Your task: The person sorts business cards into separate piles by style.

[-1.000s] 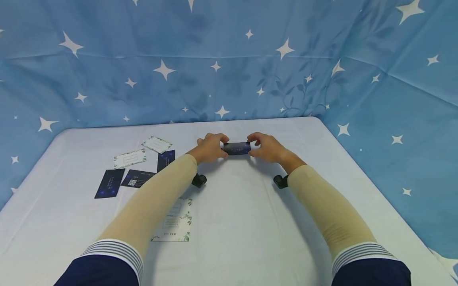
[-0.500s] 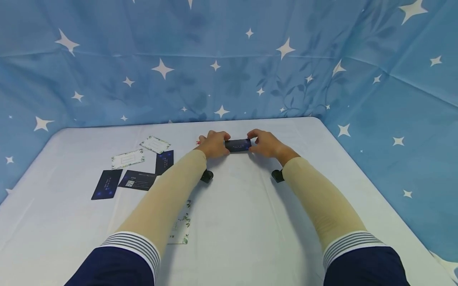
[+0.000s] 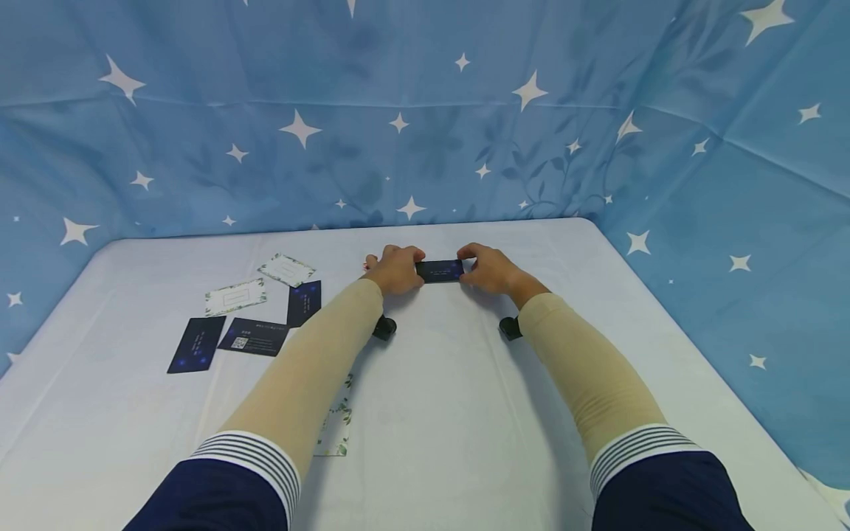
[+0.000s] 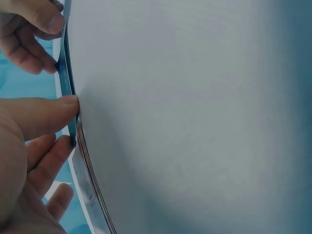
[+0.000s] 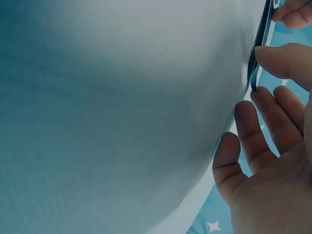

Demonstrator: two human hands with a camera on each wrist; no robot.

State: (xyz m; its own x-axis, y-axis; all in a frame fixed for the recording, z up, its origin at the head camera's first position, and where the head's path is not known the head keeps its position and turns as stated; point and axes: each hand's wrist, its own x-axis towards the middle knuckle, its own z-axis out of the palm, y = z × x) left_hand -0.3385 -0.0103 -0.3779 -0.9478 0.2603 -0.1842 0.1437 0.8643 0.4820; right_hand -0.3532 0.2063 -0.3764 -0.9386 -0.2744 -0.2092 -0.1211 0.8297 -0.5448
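L hand [image 3: 395, 271], just above centre of frame: thumb & fingertips pinch the L end of a dark blue card [image 3: 440, 271]. R hand [image 3: 491, 268], a bit R of centre, pinches the card's R end btwn thumb & forefinger; its other fingers are loosely spread in the R wrist view. Card lies roughly level btwn the two hands, long side across; can't tell if it's one layer or more. In the L wrist view, lower L, a stack of thin cards [image 4: 90, 185] sits just beside the L fingers.

Farther out: beige sleeves [image 3: 299, 369] run down to navy cuffs w/ striped bands [image 3: 249, 450] at bottom of frame. A small black device shows by each forearm, L one [image 3: 384, 328] & R one [image 3: 510, 328].

L of centre, on the white tablecloth [image 3: 438, 413]: 2 white leafy-bordered cards [image 3: 235, 296], w/ 3 dark cards [image 3: 197, 344] below them, one w/ QR code. Lower down, a leafy white sheet [image 3: 337, 431], partly hidden by L forearm. Bkgd, upper frame: blue curtain [image 3: 425, 88] w/ white stars.
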